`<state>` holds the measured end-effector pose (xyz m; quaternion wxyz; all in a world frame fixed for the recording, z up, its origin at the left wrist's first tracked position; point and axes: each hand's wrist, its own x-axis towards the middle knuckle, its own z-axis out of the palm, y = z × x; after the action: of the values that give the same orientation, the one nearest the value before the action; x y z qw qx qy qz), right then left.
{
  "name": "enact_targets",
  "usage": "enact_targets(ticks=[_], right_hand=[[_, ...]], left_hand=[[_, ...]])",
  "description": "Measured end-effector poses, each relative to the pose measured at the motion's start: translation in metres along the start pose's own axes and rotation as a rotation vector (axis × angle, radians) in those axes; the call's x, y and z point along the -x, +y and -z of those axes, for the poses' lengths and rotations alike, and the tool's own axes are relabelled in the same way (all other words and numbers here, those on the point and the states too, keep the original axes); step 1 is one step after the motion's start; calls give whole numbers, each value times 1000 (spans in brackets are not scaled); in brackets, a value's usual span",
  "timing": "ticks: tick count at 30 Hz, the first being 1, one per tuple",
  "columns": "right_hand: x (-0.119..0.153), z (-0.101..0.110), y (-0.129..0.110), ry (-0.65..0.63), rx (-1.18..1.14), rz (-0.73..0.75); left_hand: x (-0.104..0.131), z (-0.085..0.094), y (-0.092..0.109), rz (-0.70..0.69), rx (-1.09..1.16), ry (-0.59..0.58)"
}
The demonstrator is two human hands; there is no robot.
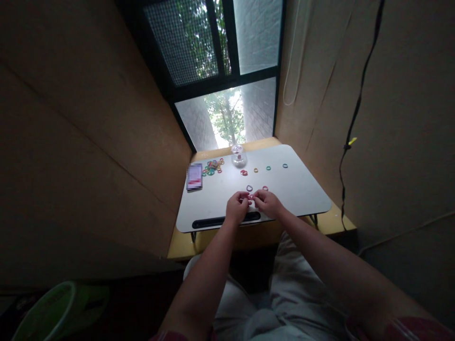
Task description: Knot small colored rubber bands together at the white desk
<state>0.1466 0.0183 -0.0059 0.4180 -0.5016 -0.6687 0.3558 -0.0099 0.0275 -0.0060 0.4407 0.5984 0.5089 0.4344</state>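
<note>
Both hands meet over the front part of a white folding table. My left hand and my right hand have their fingertips pinched around a small pinkish ring between them, mostly hidden by the fingers. Just beyond the fingertips lie a purple ring and a red-pink ring. Farther back, a red cluster of rings, a yellow-orange ring, a green ring and a teal ring form a row. A mixed pile of coloured rings sits at the back left.
A clear plastic container stands at the table's back, by the window. A phone lies at the left edge. The black slot runs along the front edge. A dark cable hangs on the right; a green bin is lower left.
</note>
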Motion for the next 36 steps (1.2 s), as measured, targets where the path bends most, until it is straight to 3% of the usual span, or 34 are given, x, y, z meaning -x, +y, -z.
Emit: enact_targets(ticks=[7, 18, 36], right_hand=[[5, 0, -3, 37, 93, 37], [16, -3, -9, 56, 239, 114], [18, -6, -3, 49, 287, 175]], left_hand=[[5, 1, 3, -58, -70, -35], [13, 2, 3, -149, -192, 1], [16, 0, 1, -183, -171, 8]])
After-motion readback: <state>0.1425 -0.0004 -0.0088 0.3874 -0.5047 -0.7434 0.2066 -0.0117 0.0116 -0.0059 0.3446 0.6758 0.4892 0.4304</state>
